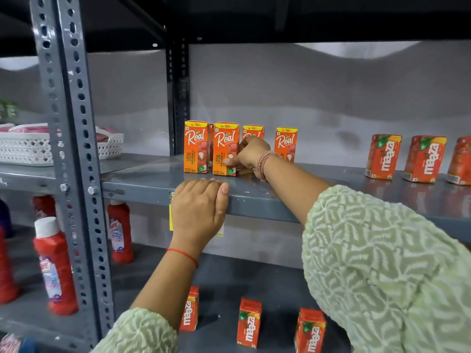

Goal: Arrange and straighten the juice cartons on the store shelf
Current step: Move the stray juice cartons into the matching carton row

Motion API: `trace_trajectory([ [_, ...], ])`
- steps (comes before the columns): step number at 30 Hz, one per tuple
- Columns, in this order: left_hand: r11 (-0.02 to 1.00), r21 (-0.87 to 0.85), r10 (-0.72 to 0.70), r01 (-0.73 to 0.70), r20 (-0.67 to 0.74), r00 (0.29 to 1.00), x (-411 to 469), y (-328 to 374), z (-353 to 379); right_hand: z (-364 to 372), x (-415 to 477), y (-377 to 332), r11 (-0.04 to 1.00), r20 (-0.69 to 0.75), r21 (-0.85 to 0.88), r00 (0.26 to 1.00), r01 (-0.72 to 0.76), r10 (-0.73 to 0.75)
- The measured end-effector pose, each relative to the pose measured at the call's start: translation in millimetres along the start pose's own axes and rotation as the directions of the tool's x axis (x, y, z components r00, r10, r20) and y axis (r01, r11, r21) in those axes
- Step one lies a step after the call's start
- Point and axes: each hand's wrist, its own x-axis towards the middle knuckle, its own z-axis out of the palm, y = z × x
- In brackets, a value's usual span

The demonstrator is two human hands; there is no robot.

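Several orange Real litchi cartons stand upright on the grey middle shelf [153, 179]. My right hand [248, 155] is wrapped around the third Real carton [252, 130], pressing it beside the second Real carton [225, 149]. The first Real carton [196, 146] stands at the left end, and a fourth Real carton [286, 142] stands apart to the right. My left hand [198, 207] rests flat on the shelf's front edge, holding nothing. Red Maaza cartons [382, 156] lean slightly at the right of the same shelf.
More Maaza cartons [249, 322] stand on the lower shelf. Red cleaner bottles [54, 266] fill the lower left bay. A white basket [28, 149] sits on the left shelf. A perforated grey upright [74, 149] divides the bays. The dark shelf above hangs low.
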Motion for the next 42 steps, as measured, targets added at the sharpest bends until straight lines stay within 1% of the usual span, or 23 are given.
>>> trace_trajectory([
  [6,1.0,0.023,0.014,-0.014,-0.009,1.0,0,0,1,3,1,3,0.99,-0.008,-0.133,0.999,0.046,-0.047],
  [10,0.999,0.014,0.033,-0.033,0.0,0.999,0,-2,1,-4,-5,4,0.998,0.014,-0.067,1.0,0.011,-0.01],
  [12,1.0,-0.008,0.009,-0.008,0.035,0.999,0,0,-1,-22,-13,9,0.997,-0.06,-0.061,0.997,0.041,-0.044],
  [14,0.999,-0.016,-0.048,0.049,0.07,0.996,-1,5,-3,-46,-28,21,0.99,-0.18,-0.029,0.973,0.141,-0.144],
  [16,0.996,-0.001,-0.09,0.09,0.079,0.993,0,21,-4,-75,-51,43,0.963,-0.323,-0.022,0.909,0.27,-0.262],
  [18,0.997,-0.019,-0.075,0.077,0.064,0.995,4,54,1,-106,-78,70,0.924,-0.465,-0.033,0.812,0.382,-0.353],
  [20,0.997,-0.07,-0.032,0.036,0.063,0.998,10,100,10,-136,-103,96,0.897,-0.569,-0.121,0.711,0.424,-0.413],
  [23,0.985,-0.175,0.027,-0.015,0.067,0.997,17,187,23,-188,-132,139,0.87,-0.683,-0.239,0.562,0.432,-0.467],
  [25,0.979,-0.203,0.049,-0.031,0.088,0.995,21,238,30,-221,-146,167,0.849,-0.72,-0.33,0.471,0.413,-0.509],
  [29,0.969,-0.239,0.098,-0.069,0.11,0.989,30,327,40,-299,-169,213,0.823,-0.746,-0.489,0.351,0.288,-0.566],
  [31,0.96,-0.264,0.125,-0.088,0.126,0.984,35,365,45,-338,-181,231,0.822,-0.764,-0.524,0.303,0.222,-0.569],
  [34,0.967,-0.246,0.113,-0.069,0.17,0.979,40,402,51,-390,-196,251,0.865,-0.836,-0.482,0.225,0.137,-0.501],
  [36,0.974,-0.224,0.084,-0.044,0.172,0.982,43,420,55,-428,-201,266,0.924,-0.905,-0.38,0.185,0.051,-0.382],
  [37,0.975,-0.218,0.087,-0.049,0.169,0.982,44,428,57,-446,-202,271,0.953,-0.938,-0.302,0.186,-0.019,-0.293],
  [38,0.975,-0.215,0.095,-0.059,0.165,0.982,44,435,58,-463,-202,277,0.971,-0.96,-0.21,0.209,-0.112,-0.184],
  [39,0.975,-0.212,0.1,-0.066,0.157,0.983,44,440,59,-477,-203,279,0.966,-0.964,-0.124,0.258,-0.225,-0.064],
  [40,0.976,-0.208,0.099,-0.067,0.146,0.984,43,444,60,-488,-202,282,0.942,-0.945,-0.054,0.321,-0.331,0.059],
  [41,0.978,-0.198,0.092,-0.065,0.132,0.987,43,447,61,-497,-201,282,0.911,-0.907,-0.021,0.391,-0.412,0.155],
  [42,0.98,-0.188,0.085,-0.062,0.119,0.989,43,447,61,-503,-200,281,0.883,-0.861,-0.024,0.459,-0.468,0.22],
])
